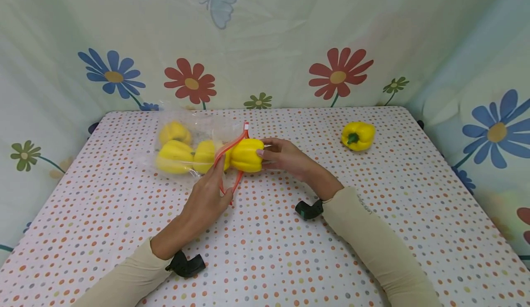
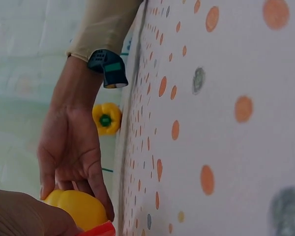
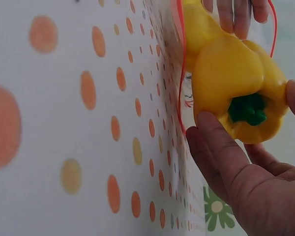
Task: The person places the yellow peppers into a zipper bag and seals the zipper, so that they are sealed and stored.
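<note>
A clear zip bag [image 1: 209, 125] with a red zip edge lies on its side, its mouth facing right. Several yellow bell peppers [image 1: 174, 157] show through the plastic. My left hand [image 1: 207, 196] holds the red edge, fingers at the upper lip and thumb low. With curled fingers and thumb, my right hand [image 1: 285, 159] grips another yellow bell pepper [image 1: 247, 155] right at the mouth, partly between the red edges. The right wrist view shows that pepper's green stem [image 3: 248, 109] turned toward my right palm. In the left wrist view, part of this pepper is hidden behind my left hand.
One more yellow bell pepper [image 1: 358, 136] sits apart at the back right of the table. A dotted cloth [image 1: 265, 251] covers the tabletop. Flower-printed curtains [image 1: 265, 44] stand behind and at both sides. Dark wrist mounts [image 1: 186, 264] are on both wrists.
</note>
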`<action>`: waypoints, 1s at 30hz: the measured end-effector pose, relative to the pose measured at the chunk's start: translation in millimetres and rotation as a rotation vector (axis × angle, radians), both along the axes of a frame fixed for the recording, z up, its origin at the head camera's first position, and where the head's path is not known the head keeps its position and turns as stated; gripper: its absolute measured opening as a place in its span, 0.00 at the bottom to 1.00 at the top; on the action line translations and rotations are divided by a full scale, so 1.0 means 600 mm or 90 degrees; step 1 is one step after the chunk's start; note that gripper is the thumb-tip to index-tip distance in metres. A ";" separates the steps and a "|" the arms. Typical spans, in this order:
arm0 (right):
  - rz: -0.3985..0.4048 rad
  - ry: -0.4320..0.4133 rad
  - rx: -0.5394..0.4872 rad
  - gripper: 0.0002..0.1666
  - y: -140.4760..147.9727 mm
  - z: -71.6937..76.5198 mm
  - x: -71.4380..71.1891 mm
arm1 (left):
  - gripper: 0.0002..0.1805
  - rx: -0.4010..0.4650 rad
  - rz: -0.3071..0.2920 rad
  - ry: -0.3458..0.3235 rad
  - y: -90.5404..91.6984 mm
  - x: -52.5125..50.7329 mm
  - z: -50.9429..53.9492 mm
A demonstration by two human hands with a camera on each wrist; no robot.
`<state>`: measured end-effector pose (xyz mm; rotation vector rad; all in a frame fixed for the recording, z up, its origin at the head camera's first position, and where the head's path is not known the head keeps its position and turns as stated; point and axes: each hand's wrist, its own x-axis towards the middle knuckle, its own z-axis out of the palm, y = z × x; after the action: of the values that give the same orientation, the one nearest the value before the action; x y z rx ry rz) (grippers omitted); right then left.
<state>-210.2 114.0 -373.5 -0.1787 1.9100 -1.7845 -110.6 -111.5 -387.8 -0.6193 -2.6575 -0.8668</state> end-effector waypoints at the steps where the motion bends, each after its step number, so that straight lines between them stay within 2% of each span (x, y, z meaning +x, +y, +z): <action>1: 0.002 0.000 -0.003 0.31 -0.001 0.000 0.000 | 0.48 0.000 0.001 0.000 0.000 0.000 0.000; 12: -0.009 -0.007 -0.016 0.34 -0.016 -0.003 -0.004 | 0.47 -0.005 0.004 0.005 0.000 -0.001 -0.001; 17: -0.028 -0.010 -0.018 0.34 -0.017 -0.008 -0.006 | 0.47 -0.005 0.009 -0.009 0.003 0.001 0.002; 24: -0.087 0.011 0.002 0.34 -0.020 -0.011 -0.009 | 0.46 -0.007 0.022 -0.026 0.006 0.005 0.005; 30: -0.126 0.030 0.000 0.33 -0.030 -0.013 -0.010 | 0.45 -0.003 0.014 -0.047 0.008 0.006 0.004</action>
<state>-216.4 96.2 -381.1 -0.0333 2.0208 -1.9233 -107.3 -106.9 -385.6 -0.5688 -2.7279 -0.8939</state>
